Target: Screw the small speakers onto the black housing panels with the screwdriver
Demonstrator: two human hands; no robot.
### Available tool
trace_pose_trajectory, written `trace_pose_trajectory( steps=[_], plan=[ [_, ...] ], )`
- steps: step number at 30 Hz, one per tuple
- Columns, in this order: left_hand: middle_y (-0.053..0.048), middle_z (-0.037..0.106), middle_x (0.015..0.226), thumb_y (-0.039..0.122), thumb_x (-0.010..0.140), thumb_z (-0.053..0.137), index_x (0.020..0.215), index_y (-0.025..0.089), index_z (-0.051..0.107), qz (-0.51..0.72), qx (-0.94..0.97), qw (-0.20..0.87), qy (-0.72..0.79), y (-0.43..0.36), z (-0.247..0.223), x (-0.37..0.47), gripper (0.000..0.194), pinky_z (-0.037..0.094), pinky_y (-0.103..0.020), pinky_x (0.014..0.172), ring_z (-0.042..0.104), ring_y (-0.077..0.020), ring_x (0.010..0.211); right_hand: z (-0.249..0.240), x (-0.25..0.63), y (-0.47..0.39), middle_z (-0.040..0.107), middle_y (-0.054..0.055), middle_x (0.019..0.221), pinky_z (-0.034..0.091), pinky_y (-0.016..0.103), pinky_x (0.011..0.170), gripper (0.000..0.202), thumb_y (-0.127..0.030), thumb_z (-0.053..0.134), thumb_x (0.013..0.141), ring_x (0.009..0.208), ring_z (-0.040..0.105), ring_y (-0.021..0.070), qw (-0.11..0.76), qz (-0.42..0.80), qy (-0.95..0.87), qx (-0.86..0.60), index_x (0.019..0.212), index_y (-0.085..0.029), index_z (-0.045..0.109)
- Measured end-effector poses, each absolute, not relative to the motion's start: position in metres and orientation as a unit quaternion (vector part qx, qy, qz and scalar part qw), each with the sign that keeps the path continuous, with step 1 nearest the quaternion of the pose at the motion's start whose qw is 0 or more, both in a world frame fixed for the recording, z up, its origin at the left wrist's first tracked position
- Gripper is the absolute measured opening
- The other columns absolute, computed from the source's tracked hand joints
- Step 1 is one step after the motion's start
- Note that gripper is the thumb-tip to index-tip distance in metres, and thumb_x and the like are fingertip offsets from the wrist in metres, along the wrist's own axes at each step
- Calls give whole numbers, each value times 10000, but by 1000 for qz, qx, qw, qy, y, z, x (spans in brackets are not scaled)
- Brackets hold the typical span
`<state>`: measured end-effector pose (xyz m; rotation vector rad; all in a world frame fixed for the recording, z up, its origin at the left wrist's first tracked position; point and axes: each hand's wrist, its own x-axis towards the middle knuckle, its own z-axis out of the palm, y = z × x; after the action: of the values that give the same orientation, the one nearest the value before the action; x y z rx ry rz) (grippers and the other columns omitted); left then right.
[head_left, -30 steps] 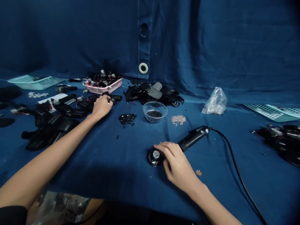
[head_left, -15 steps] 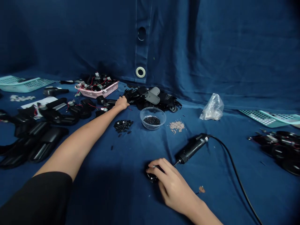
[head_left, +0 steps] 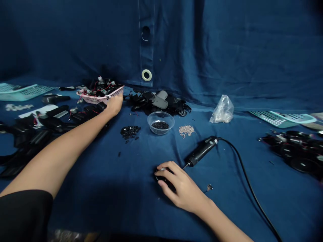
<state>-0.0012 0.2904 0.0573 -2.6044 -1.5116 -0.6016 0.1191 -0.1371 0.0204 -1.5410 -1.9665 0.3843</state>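
Note:
My left hand point(head_left: 115, 105) reaches far forward to the front right corner of a pink basket point(head_left: 94, 99), which is heaped with black parts and red wires. Its fingers look curled, and whatever they hold is hidden. Closer to me, my right hand point(head_left: 178, 185) bends its fingers over a glossy black rounded part point(head_left: 166, 178), pressing it on the cloth. Just beyond that hand lies a black electric screwdriver point(head_left: 202, 153), its bit pointing toward the fingers.
A clear bowl point(head_left: 160, 131) of small black screws stands between small black pieces point(head_left: 130, 132) and silver screws point(head_left: 186, 131). Behind are black casings point(head_left: 148, 102). A plastic bag point(head_left: 223, 110), teal baskets point(head_left: 282, 119) and round black parts point(head_left: 297, 148) lie right; dark housings point(head_left: 32, 148) left.
My left hand has moved left from the edge of the black casing pile to the pink basket's corner. My right hand stays on the black part, its fingers slightly shifted. The view has shifted a little.

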Motion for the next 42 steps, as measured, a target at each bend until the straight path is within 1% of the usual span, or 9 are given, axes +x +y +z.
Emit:
trace_pose_trajectory(
  steps=[9,14,18,22,26,29,32,35,42],
  plan=[
    [-261,538,1236,143,939,269,1161,57,499,-321,-824,11,-467,279,85,-8,331,397,-525,1005,505,-364,1226,16,118,-133,537,63,1140,456,318,972,217,-170,423,950,1060,503,144,301,124,-745,-582,1105,-196,573],
    [-184,537,1252,144,898,414,1167,28,480,-454,-744,-116,-477,265,101,0,300,383,-475,1072,503,-290,1247,12,118,-131,535,67,1141,460,321,972,202,-169,429,954,1064,505,149,307,114,-747,-579,1100,-195,566],
    [-95,615,1105,143,878,389,1237,85,433,-492,-705,-286,-423,215,104,-1,366,575,-307,813,687,-132,873,12,119,-134,539,68,1150,461,330,977,240,-165,437,950,1068,511,153,316,116,-746,-575,1167,-202,535],
    [-27,657,759,171,836,444,1232,141,496,-398,-712,-455,-358,117,73,-38,400,579,-309,628,671,-148,591,13,121,-136,545,64,1163,458,335,988,293,-188,462,948,1091,516,157,337,124,-726,-587,1239,-217,484],
    [-17,676,765,298,870,473,1115,184,601,-231,-779,-364,-456,27,29,-85,299,546,-323,698,663,-170,646,12,123,-139,551,60,1159,465,333,976,268,-209,483,945,1094,533,156,350,134,-715,-590,1212,-226,502],
    [-78,655,1088,333,917,427,1159,202,602,-178,-852,-222,-440,-8,14,-101,326,492,-428,911,623,-244,1019,11,123,-141,556,58,1147,467,337,969,258,-233,507,938,1084,546,158,358,145,-704,-596,1196,-229,522],
    [-104,445,1414,430,924,468,1384,236,428,-167,-914,-138,-343,-20,12,-101,501,390,-492,1054,433,-284,1301,10,124,-141,565,56,1116,469,345,957,283,-251,525,933,1054,554,160,361,149,-693,-606,1215,-230,527],
    [-81,395,1443,495,888,540,1367,270,432,-116,-949,-125,-266,-21,11,-96,540,395,-488,1055,431,-286,1297,11,125,-141,579,49,1078,481,334,926,310,-267,551,922,993,569,151,366,153,-685,-611,1229,-228,531],
    [-90,437,1344,228,863,505,1185,198,513,-173,-944,-146,-239,-18,12,-101,324,412,-408,1064,443,-227,1274,13,128,-141,606,42,1043,490,310,882,249,-293,558,922,932,579,138,384,158,-676,-609,1157,-219,591]
  ],
)
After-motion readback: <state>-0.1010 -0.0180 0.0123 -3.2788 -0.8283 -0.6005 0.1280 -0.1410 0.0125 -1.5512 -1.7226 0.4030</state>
